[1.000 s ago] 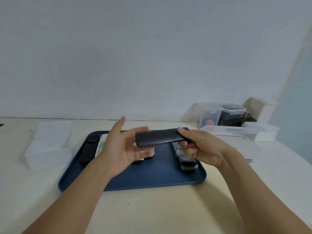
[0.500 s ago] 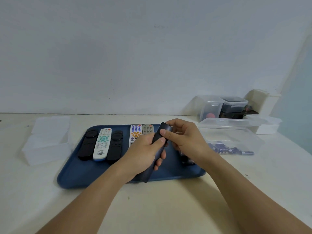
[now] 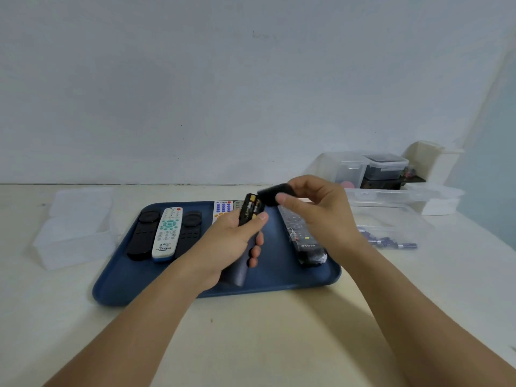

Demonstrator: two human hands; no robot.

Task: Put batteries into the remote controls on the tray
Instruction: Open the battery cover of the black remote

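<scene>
Dark remote (image 3: 242, 263) tilted above blue tray (image 3: 117, 289), battery cover (image 3: 275, 194) off

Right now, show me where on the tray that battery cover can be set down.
Free: the tray's near left corner, in front of the white remote; the right hand holds the cover. Crowded: the far left row of remotes, and the right side by the long black remote.

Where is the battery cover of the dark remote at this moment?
The battery cover is pinched in the right hand, above the tray's far edge, just beyond the dark remote.
</scene>
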